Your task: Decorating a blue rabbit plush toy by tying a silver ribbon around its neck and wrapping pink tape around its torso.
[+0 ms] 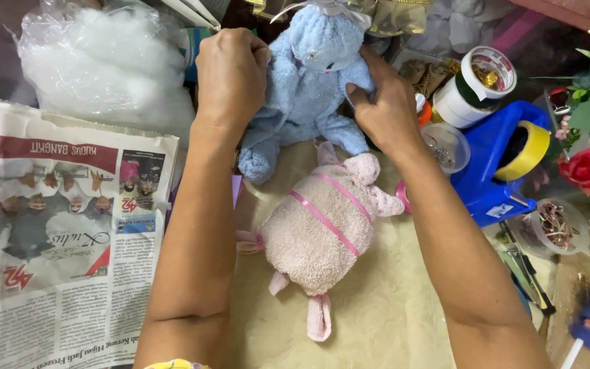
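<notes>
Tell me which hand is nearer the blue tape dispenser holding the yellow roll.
Right. The right hand grips the light blue towel bear just left of the blue tape dispenser; the left hand holds the bear's far side.

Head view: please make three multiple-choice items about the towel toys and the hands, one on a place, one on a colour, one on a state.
1. Where does the folded newspaper lie?
A. by the left arm
B. under the blue tape dispenser
C. on the pink toy

2. What colour are the ribbons around the pale pink towel toy?
A. green
B. pink
C. black

3. How is the light blue towel bear held?
A. by the left hand only
B. by no hand
C. between both hands

Answers:
1 A: it covers the table's left side.
2 B: two pink bands cross its body.
3 C: the left hand and right hand grip its sides.
</notes>
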